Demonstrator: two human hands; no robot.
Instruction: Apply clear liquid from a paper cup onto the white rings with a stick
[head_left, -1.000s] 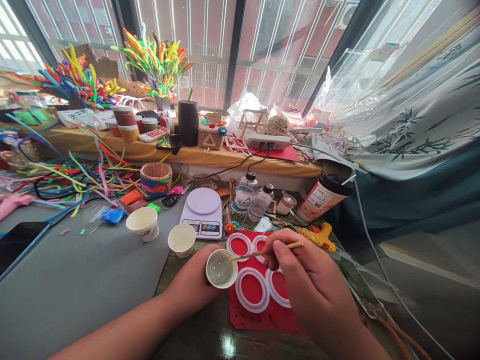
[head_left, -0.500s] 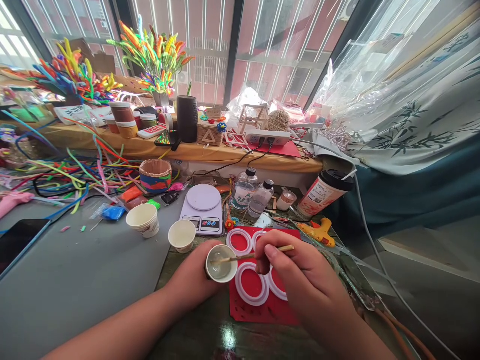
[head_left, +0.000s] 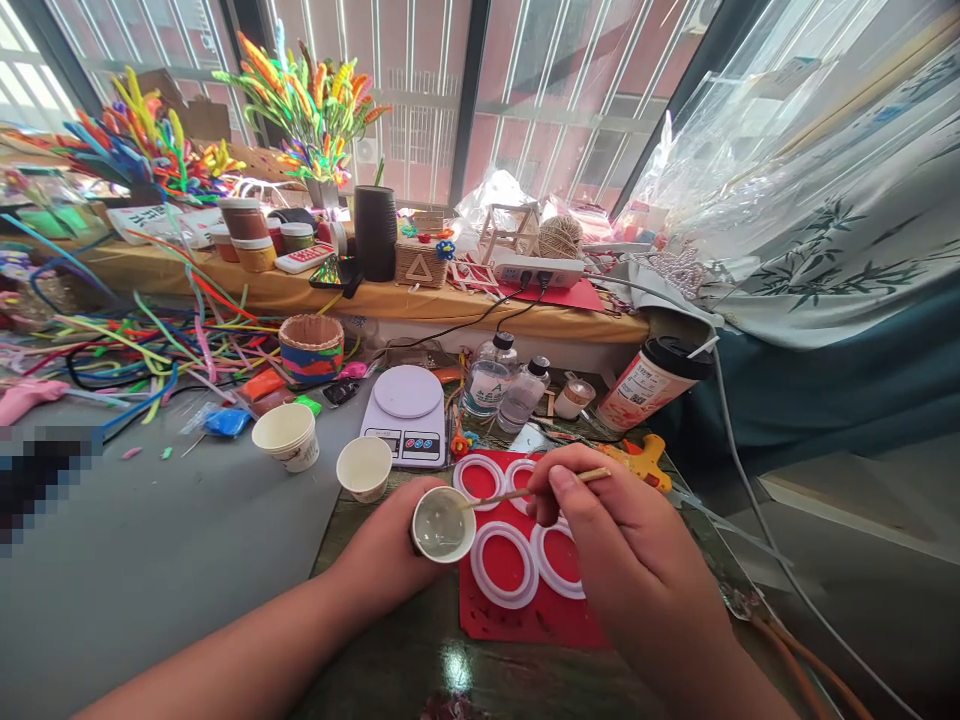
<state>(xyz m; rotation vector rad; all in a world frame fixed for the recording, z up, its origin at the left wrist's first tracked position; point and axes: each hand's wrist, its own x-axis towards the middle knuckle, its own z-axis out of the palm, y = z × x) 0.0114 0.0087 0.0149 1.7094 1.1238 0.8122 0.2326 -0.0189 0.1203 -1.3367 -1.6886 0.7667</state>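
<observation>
My left hand (head_left: pixel 397 535) is wrapped round a paper cup (head_left: pixel 443 552) that holds a clear, slightly cloudy liquid. Between the thumb and fingers of my right hand (head_left: pixel 592 520) is a thin wooden stick (head_left: pixel 504 497), its far end at the cup's right inner rim. Under and beside my right hand lies a red mat (head_left: pixel 517 625) with several white ring-shaped molds (head_left: pixel 504 565) on it. Another paper cup (head_left: pixel 364 470) stands just beyond my left hand, and a stack of paper cups (head_left: pixel 286 438) is farther left.
A white kitchen scale (head_left: pixel 407 392), two clear bottles (head_left: pixel 489 376) and a small jar (head_left: pixel 574 398) stand behind the mat. At the right are a yellow glue gun (head_left: pixel 651 462) and a lidded drink cup (head_left: pixel 651 385). Pipe cleaners (head_left: pixel 150 350) lie at the left.
My right hand has moved right and slightly up, drawing the stick from the middle of the cup to its right rim. My left hand holds the cup in nearly the same place.
</observation>
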